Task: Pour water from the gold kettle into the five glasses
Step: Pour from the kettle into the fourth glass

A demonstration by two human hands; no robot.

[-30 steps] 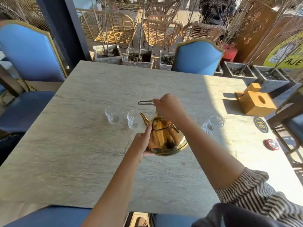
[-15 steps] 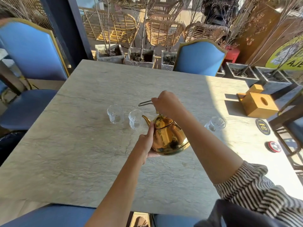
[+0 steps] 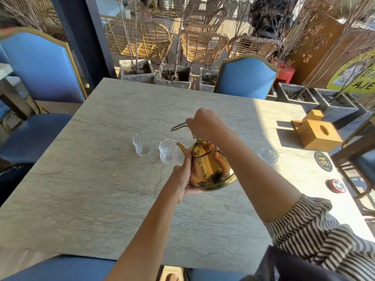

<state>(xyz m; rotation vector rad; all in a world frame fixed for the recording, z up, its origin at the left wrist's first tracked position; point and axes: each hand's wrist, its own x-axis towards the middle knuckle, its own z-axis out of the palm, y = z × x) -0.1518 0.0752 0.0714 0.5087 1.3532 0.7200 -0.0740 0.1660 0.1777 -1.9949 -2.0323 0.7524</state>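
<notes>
Kettle (image 3: 211, 169) held tilted over the table (image 3: 97, 189), spout just beside a glass (image 3: 168, 151).
Right hand (image 3: 205, 123) curls round the handle (image 3: 178, 126) from above. Left hand (image 3: 182, 179) lies against the kettle's side, fingers straight, propping it. Second glass (image 3: 142, 147) stands further left, a third glass (image 3: 267, 156) well to the right.

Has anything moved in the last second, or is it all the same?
Barely. The right hand, gripping the handle, has lifted the gold kettle slightly, spout still toward the second glass from the left. The left hand still steadies its side. Nothing else has shifted; no pouring shows yet.
</notes>
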